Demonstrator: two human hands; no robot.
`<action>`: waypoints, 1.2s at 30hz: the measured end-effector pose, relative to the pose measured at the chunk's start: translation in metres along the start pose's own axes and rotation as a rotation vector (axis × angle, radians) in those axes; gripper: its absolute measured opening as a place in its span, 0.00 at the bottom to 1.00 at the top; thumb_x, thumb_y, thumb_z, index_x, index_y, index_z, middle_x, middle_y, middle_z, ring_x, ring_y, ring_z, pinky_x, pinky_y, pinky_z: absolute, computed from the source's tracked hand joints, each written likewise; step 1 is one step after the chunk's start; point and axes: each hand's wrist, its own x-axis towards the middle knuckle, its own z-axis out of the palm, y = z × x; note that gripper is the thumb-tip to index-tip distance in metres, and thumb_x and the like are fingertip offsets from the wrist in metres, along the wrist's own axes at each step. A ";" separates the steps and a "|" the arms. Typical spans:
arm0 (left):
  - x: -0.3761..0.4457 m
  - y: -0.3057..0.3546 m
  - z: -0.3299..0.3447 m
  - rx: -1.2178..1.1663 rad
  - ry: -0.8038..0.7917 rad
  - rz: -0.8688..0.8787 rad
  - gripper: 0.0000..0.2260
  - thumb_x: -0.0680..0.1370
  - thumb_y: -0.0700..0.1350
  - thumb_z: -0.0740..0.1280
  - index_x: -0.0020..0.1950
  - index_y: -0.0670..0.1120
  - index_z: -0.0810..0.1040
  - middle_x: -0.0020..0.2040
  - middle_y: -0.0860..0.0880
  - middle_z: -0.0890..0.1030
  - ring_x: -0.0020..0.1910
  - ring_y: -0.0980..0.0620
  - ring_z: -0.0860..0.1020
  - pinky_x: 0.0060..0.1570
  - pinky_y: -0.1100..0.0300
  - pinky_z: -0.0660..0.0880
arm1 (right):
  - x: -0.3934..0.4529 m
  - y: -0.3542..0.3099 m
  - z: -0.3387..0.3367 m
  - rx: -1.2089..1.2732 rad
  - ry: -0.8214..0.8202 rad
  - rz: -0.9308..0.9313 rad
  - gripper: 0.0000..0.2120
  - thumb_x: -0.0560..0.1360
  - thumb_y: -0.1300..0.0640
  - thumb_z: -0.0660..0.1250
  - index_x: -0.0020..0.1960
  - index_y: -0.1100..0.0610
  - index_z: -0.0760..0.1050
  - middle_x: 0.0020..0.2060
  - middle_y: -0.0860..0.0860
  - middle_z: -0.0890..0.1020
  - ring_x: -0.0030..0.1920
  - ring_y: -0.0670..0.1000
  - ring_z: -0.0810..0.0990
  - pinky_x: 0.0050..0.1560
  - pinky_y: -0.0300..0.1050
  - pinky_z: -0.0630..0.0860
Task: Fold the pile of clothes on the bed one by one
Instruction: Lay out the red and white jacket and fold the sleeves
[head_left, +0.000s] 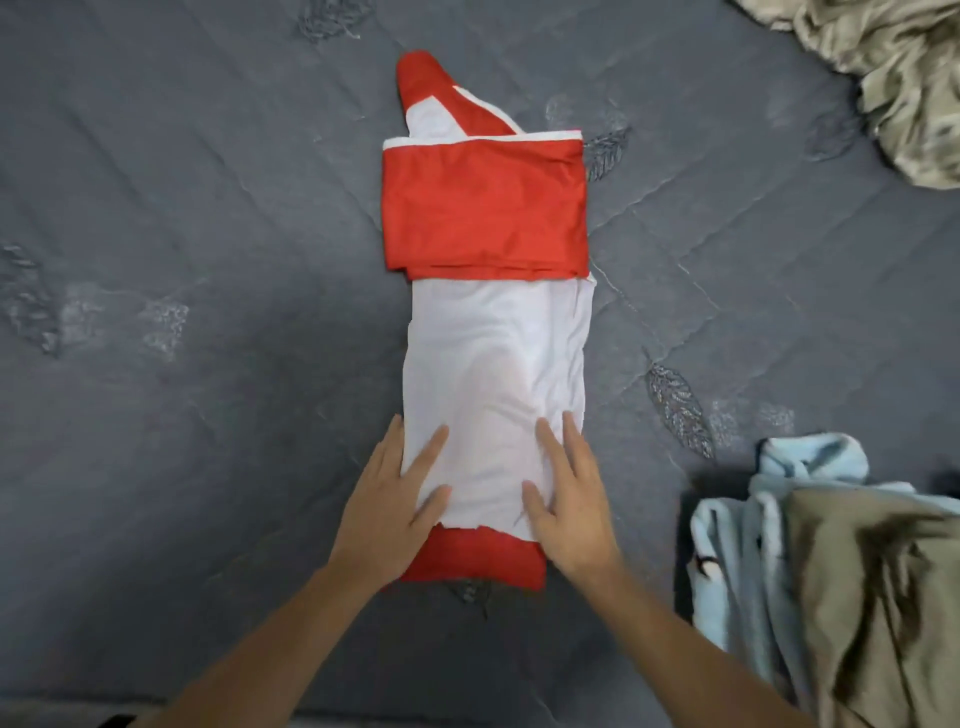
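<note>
A red and white garment (493, 332) lies in a long narrow strip down the middle of the bed. Its far part is a folded red panel with a red sleeve tip poking out beyond it, its middle is white, and a red hem shows at the near end. My left hand (400, 499) rests flat with straight fingers on the near left edge of the white part. My right hand (569, 499) lies flat on the near right edge.
The dark grey quilted bedspread (208, 260) with leaf stitching covers the bed. A light blue garment (737, 545) and an olive-brown garment (872, 597) are heaped at the near right. More beige-olive cloth (904, 78) is crumpled at the far right corner.
</note>
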 end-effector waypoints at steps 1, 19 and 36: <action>-0.014 0.003 0.005 -0.051 0.014 0.011 0.28 0.86 0.59 0.57 0.84 0.65 0.49 0.86 0.50 0.48 0.84 0.51 0.46 0.80 0.53 0.53 | -0.016 -0.001 0.007 0.035 -0.013 -0.009 0.33 0.80 0.50 0.64 0.83 0.46 0.59 0.84 0.50 0.53 0.82 0.45 0.50 0.81 0.42 0.52; -0.126 0.056 0.026 -0.594 0.192 -0.244 0.15 0.82 0.42 0.69 0.63 0.57 0.70 0.50 0.55 0.80 0.45 0.61 0.79 0.45 0.69 0.74 | -0.111 0.007 -0.011 0.445 -0.128 0.208 0.17 0.72 0.69 0.71 0.48 0.47 0.84 0.54 0.53 0.79 0.57 0.49 0.77 0.53 0.26 0.67; -0.135 0.035 0.024 0.007 0.190 0.074 0.28 0.72 0.31 0.72 0.69 0.54 0.79 0.57 0.54 0.77 0.56 0.50 0.76 0.51 0.51 0.80 | -0.110 0.037 -0.051 -0.111 -0.023 -0.453 0.10 0.76 0.62 0.71 0.56 0.53 0.81 0.64 0.52 0.71 0.60 0.53 0.71 0.59 0.50 0.75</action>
